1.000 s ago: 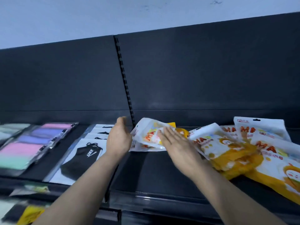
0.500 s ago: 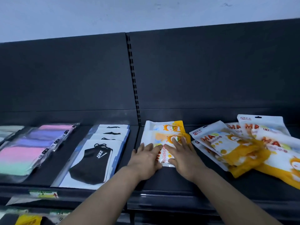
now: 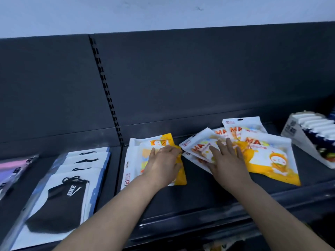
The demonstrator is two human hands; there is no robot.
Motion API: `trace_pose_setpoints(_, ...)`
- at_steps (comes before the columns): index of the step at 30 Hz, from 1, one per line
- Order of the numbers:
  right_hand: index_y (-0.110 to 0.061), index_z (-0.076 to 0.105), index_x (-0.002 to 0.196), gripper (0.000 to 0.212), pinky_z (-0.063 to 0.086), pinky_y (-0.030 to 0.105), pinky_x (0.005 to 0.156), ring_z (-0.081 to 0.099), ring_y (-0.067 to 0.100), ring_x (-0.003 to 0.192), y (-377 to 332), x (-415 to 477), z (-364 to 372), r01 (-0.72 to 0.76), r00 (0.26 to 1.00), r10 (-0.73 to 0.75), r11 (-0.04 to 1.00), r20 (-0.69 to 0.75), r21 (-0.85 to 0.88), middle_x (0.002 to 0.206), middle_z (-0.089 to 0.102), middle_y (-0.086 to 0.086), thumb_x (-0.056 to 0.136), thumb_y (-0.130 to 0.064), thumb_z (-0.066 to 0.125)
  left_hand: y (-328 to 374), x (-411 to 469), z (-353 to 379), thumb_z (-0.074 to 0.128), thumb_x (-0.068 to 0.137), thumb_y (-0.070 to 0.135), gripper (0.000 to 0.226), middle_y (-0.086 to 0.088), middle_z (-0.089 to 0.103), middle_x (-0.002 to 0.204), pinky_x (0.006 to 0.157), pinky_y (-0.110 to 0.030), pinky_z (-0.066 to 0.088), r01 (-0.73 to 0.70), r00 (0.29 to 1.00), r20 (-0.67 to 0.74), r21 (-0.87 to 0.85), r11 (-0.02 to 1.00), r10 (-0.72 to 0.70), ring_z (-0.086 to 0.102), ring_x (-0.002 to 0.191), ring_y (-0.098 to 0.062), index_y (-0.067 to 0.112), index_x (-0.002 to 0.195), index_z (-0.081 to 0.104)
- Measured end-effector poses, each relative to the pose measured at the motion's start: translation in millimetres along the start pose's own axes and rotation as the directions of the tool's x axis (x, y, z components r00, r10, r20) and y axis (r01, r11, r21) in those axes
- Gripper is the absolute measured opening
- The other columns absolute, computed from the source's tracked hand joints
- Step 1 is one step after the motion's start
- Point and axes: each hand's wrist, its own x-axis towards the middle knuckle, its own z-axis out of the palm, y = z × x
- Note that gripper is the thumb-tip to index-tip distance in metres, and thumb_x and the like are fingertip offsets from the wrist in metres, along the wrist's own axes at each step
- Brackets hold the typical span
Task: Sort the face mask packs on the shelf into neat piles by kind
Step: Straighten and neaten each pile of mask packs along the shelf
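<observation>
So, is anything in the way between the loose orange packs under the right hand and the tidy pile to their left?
Only bare shelf lies between them. But the left hand lies flat on the tidy pile, covering where the loose pack under the right hand would land.

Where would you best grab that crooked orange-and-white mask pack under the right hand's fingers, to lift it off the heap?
Probably its left corner, coming from the left. The crooked pack lies tilted on the loose heap, and that corner juts out past the packs beneath, so a thumb could slip under. The right hand lies flat on it.
</observation>
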Motion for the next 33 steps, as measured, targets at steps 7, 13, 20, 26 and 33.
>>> trace_pose_setpoints(7, -0.013, 0.010, 0.151, 0.066, 0.020, 0.043, 0.117, 0.013, 0.029, 0.146, 65, 1, -1, -0.102, 0.967, 0.083, 0.992, 0.239, 0.069, 0.160, 0.008, 0.012, 0.099, -0.050, 0.028, 56, 49, 38, 0.048, 0.094, 0.022, 0.058, 0.008, 0.030, 0.154, 0.118, -0.041, 0.005, -0.166, 0.986, -0.009, 0.094, 0.982, 0.168, 0.020, 0.145, -0.012, 0.030, 0.148, 0.028)
trace_pose_setpoints(13, -0.012, 0.005, 0.152, 0.063, 0.013, 0.044, 0.118, 0.011, 0.027, 0.147, 82, 6, 0, -0.058, 0.952, 0.014, 0.990, 0.307, 0.132, 0.159, 0.008, 0.012, 0.101, -0.043, 0.027, 78, 84, 47, 0.046, 0.094, 0.015, 0.066, 0.008, 0.020, 0.160, 0.121, -0.045, -0.001, -0.247, 0.968, 0.022, 0.285, 0.926, 0.251, 0.011, 0.149, -0.012, 0.034, 0.151, 0.019)
trace_pose_setpoints(20, -0.011, 0.003, 0.152, 0.063, 0.031, 0.032, 0.109, 0.027, 0.025, 0.143, 92, 26, -16, 0.049, 0.997, -0.064, 0.950, 0.038, 0.309, 0.158, 0.019, 0.011, 0.100, -0.019, 0.037, 61, 71, 11, 0.065, 0.068, 0.010, 0.054, 0.005, 0.070, 0.117, 0.098, -0.045, 0.046, 0.031, 0.892, -0.444, 0.245, 0.969, 0.084, 0.067, 0.107, -0.018, 0.025, 0.120, 0.066)
trace_pose_setpoints(26, -0.014, 0.020, 0.149, 0.092, 0.013, 0.046, 0.116, 0.006, 0.032, 0.147, 58, 18, -4, 0.290, 0.939, -0.296, 0.955, 0.174, 0.063, 0.157, 0.018, 0.012, 0.082, -0.073, 0.041, 37, 21, -18, 0.064, 0.067, -0.006, 0.059, -0.002, 0.071, 0.117, 0.088, -0.042, 0.051, 0.255, 0.778, -0.628, 0.341, 0.905, 0.017, 0.068, 0.105, -0.024, 0.015, 0.122, 0.066)
trace_pose_setpoints(33, -0.010, 0.004, 0.151, 0.089, 0.027, 0.050, 0.112, 0.017, 0.042, 0.141, 48, 27, -2, 0.166, 0.904, -0.137, 0.985, 0.406, -0.038, 0.154, 0.016, 0.022, 0.089, -0.051, 0.052, 14, -50, -5, 0.052, 0.073, 0.012, 0.049, 0.001, 0.071, 0.115, 0.071, -0.039, 0.056, 0.238, 0.897, -0.439, 0.403, 0.884, -0.042, 0.070, 0.095, -0.024, 0.025, 0.118, 0.066)
